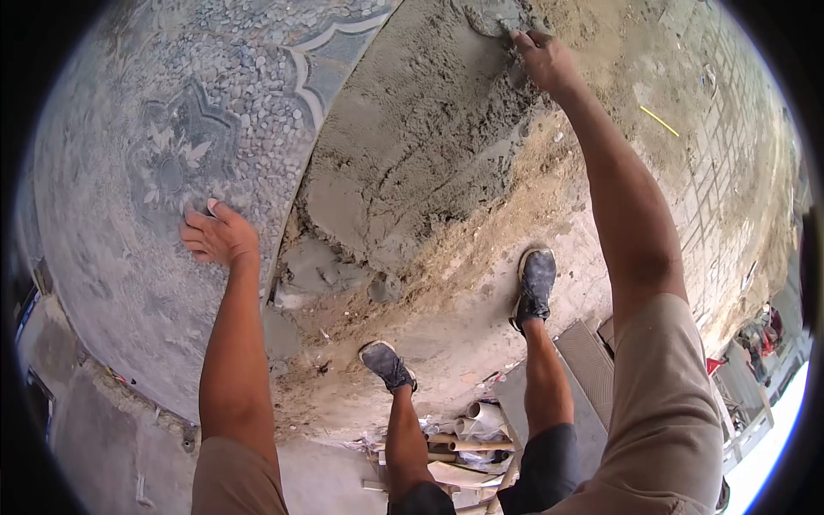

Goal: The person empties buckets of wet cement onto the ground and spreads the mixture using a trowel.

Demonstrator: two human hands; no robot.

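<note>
My left hand (220,233) rests on the patterned stone-look slab (112,223), its fingers bent and somewhat apart, just below a star-shaped motif with leaves. At the top, my right hand (542,58) is closed on a trowel (496,19), whose blade lies on the wet grey mortar (429,112). Only part of the trowel shows. The mortar spreads to the right of the slab's straight edge, smooth in places and rough in others.
Loose sandy soil (481,249) borders the mortar. My dark shoes (538,279) stand on the concrete. A yellow strip (659,121) lies at the right, near brick-like paving (730,163). Pipes (481,421) and boards lie behind my feet.
</note>
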